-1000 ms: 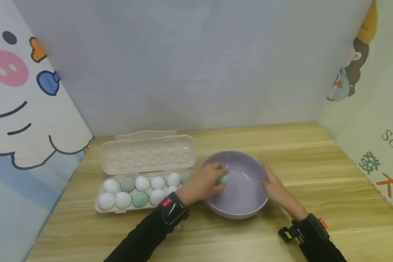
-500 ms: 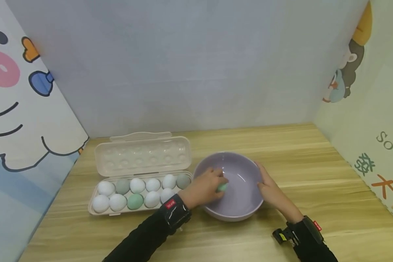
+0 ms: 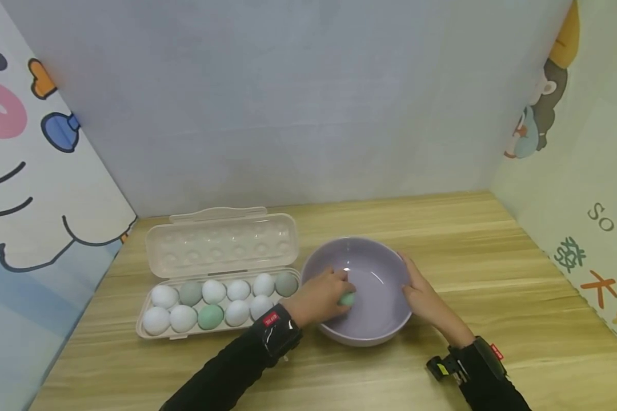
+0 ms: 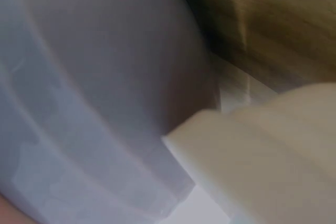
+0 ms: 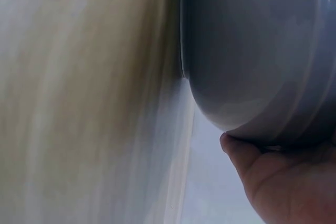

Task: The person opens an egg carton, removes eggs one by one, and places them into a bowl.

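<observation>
A light purple bowl (image 3: 375,317) stands on the table. My left hand (image 3: 319,297) reaches over its left rim and holds a green egg (image 3: 347,298) low inside it; the fingers partly cover the egg. With thumb and fingers, my right hand (image 3: 419,288) grips the bowl's right rim. In the right wrist view, the right hand (image 5: 294,182) lies against the bowl's outer wall (image 5: 247,51). The left wrist view has the bowl's outside (image 4: 115,77) beside the pale edge of the egg carton (image 4: 262,150), and only a sliver of skin at the lower left.
Left of the bowl lies an open egg carton (image 3: 179,337) with two rows of white, grey-green and green eggs. Its clear lid (image 3: 221,245) is tipped back. The wooden table (image 3: 442,228) meets a grey back wall (image 3: 308,114); printed panels stand at both sides.
My left hand has lowered the green egg farther into the bowl. The right hand keeps its hold on the rim. The head view has shifted slightly, so things appear farther left.
</observation>
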Tool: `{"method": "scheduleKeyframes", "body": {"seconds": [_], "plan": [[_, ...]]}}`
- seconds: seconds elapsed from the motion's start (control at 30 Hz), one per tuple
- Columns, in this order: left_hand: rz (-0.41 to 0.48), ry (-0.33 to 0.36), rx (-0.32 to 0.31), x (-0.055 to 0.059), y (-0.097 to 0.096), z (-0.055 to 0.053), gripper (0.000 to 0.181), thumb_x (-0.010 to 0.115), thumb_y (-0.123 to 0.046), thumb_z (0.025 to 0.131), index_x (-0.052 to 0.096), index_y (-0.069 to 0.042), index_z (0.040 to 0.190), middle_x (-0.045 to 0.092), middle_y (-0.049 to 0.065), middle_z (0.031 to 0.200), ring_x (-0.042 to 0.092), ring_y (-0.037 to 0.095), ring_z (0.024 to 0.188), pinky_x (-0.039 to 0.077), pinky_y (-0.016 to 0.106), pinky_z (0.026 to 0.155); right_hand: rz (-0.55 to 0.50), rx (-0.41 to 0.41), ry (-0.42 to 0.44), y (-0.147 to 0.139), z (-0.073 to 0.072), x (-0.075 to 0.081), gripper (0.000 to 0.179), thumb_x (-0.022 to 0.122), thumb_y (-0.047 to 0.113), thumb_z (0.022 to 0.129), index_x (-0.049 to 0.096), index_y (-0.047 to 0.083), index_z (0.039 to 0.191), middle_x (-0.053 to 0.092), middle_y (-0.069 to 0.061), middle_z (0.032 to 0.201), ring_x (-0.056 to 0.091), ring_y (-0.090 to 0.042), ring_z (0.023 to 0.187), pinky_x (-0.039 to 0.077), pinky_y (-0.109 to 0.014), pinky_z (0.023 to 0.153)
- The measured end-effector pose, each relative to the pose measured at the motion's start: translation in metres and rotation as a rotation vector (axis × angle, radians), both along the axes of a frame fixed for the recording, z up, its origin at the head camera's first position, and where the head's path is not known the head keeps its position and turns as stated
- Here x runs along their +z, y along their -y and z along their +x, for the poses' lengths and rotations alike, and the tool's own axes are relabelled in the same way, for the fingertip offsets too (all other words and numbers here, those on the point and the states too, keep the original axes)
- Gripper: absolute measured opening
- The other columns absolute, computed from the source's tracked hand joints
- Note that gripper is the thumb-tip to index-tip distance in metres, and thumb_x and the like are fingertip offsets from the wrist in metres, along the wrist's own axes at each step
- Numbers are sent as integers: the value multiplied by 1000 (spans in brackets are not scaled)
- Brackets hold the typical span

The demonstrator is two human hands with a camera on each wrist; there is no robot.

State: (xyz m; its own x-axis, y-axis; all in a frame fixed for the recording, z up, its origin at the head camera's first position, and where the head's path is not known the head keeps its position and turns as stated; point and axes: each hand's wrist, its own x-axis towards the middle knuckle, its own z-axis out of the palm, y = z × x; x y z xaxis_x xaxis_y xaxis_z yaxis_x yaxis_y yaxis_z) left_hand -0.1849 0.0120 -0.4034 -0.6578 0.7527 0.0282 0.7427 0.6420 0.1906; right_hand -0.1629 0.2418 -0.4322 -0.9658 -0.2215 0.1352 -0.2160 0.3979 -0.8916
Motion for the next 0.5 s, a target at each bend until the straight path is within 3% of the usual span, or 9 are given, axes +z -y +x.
{"method": "scheduleKeyframes", "body": {"seconds": [0.3, 0.5], "plan": [[-35, 23, 68, -4, 1, 0, 42, 67, -39, 77, 58, -16, 111, 53, -1, 102, 46, 17, 94, 46, 28, 71, 0, 16, -6, 2, 0, 2, 65, 31, -13, 77, 12, 0, 138, 13, -29, 142, 14, -46, 128, 17, -62, 98], [-14, 1, 47, -5, 1, 1, 47, 65, -40, 79, 54, -15, 117, 51, -1, 107, 45, 16, 99, 47, 28, 73, 3, 12, -5, 1, 1, 0, 64, 31, -13, 77, 12, -1, 138, 13, -30, 141, 14, -48, 127, 17, -63, 98]]}}
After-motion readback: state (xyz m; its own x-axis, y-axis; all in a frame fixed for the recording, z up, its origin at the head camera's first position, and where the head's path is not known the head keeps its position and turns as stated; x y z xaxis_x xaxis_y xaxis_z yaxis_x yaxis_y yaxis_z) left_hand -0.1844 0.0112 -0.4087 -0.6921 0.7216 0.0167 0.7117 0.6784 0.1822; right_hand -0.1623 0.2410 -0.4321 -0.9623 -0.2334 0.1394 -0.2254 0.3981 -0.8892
